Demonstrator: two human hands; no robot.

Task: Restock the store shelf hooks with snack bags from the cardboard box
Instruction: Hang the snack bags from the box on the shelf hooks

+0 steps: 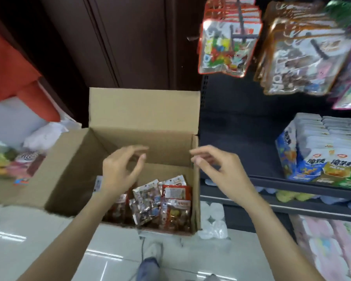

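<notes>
Your left hand and right hand hover over the cardboard box, fingers loosely curled, neither holding anything as far as the motion blur lets me judge. The snack bags lie heaped in the box's near right corner, directly below and between your hands, jumbled so no long axis stands out. Your left hand is over the box interior, so it's nearer. Above the box to the right, the hooks' hanging bags wait.
</notes>
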